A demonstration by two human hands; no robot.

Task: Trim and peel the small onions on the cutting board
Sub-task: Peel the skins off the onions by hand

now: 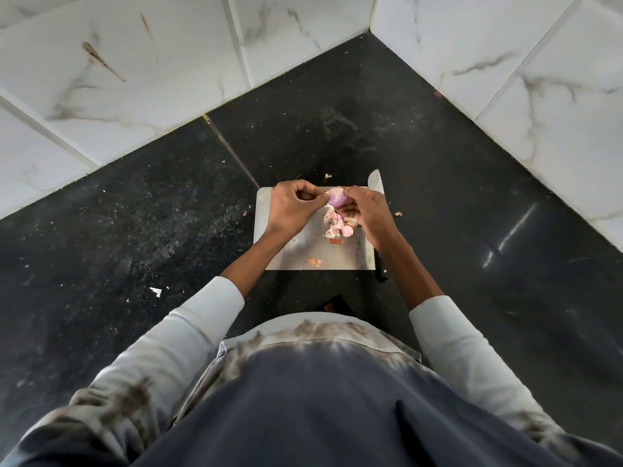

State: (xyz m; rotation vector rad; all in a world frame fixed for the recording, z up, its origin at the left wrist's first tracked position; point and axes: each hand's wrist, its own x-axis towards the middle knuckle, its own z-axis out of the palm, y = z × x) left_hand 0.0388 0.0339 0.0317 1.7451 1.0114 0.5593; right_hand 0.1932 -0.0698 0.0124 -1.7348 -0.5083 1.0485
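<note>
Black counter, cutting board, onion pinched between both hands, axis unclear

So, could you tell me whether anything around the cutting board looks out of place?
Yes: the knife lies along the cutting board's right edge, its blade tip past the far corner and mostly under the right hand. Bits of peel have scattered onto the dark counter.

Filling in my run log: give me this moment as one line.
step: peeling | left hand: pulling skin | right hand: holding onion | knife: idle beside cutting board | peels: on board
</note>
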